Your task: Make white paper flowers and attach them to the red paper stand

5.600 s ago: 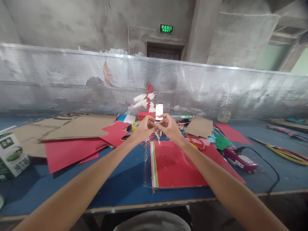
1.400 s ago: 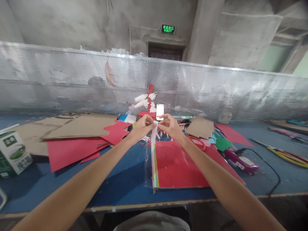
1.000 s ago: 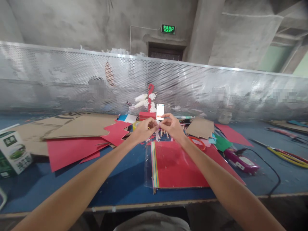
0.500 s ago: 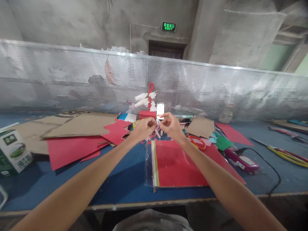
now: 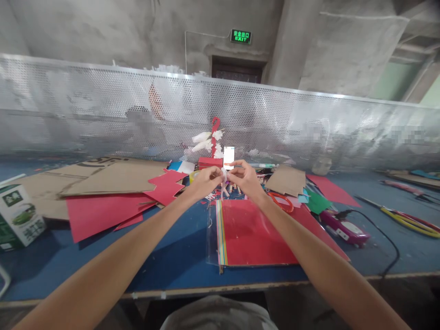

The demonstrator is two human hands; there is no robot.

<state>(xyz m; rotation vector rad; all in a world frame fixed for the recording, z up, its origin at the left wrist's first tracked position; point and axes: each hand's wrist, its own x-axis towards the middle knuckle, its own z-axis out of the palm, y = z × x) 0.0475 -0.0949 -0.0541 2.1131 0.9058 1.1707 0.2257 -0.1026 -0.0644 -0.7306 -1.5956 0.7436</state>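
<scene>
Between my two hands, over the middle of the table, is a small white paper strip [image 5: 224, 177], curled at the top with tails hanging down. My left hand [image 5: 206, 180] pinches it from the left side. From the right, my right hand [image 5: 246, 178] grips its other side with thumb and forefinger. Just behind my hands stands a phone [image 5: 228, 156] with a lit screen. Beside it rises a red hooked paper stand [image 5: 215, 124] bearing white paper flowers [image 5: 202, 137] on a red box base [image 5: 210, 162].
A clear sleeve of coloured paper, red on top [image 5: 261, 233], lies in front. Cardboard [image 5: 117, 178] and red sheets [image 5: 103, 215] are left, near a drink carton [image 5: 22, 215]. Scissors [image 5: 283, 201], a purple corded device [image 5: 345, 229] and pliers [image 5: 398, 213] lie right. A perforated metal screen [image 5: 275, 119] stands behind.
My hands have turned the white paper strip slightly and drawn a little closer around it. More of its curled top shows now. The things on the table stay where they were.
</scene>
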